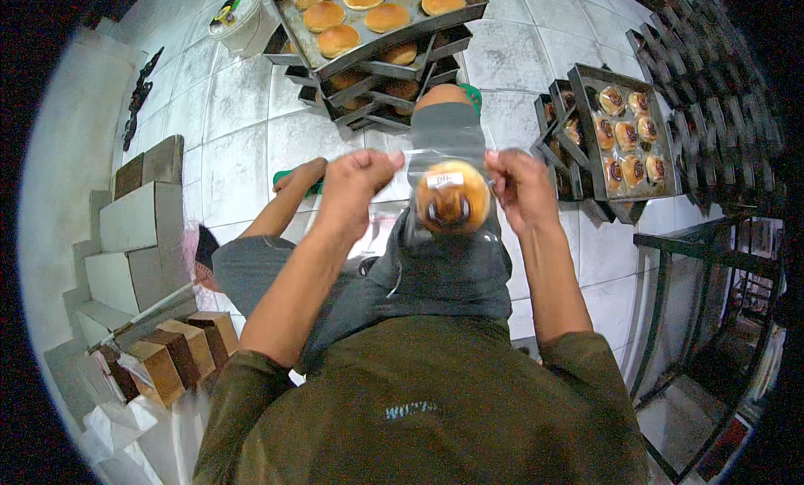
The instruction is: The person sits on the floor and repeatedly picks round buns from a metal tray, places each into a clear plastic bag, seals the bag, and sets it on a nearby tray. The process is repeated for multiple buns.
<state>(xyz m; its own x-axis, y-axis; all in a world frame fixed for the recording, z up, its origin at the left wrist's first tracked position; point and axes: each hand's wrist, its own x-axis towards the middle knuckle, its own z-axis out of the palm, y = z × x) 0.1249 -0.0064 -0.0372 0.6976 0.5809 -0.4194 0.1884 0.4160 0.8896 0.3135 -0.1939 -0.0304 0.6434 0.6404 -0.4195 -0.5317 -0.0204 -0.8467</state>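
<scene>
My left hand point(364, 186) pinches one upper corner of a clear plastic bag point(468, 151), and my right hand point(518, 183) pinches the opposite corner. Inside the bag, between the two hands, is a round golden bun point(453, 199) with a dark brown topping, partly blurred. A small white label bearing writing lies across its upper part. The bagged bun is over my lap and one leg. Beyond it, a metal baking tray point(411, 27) of golden buns tops a crosswise stack of trays.
At the right, a metal tray point(666, 164) of bagged, topped buns sits on stacked trays, near tall piles of dark trays point(710, 102). A white lidded bucket point(242, 23) stands on the tiled floor at upper left. Boxes point(129, 221) line the left wall.
</scene>
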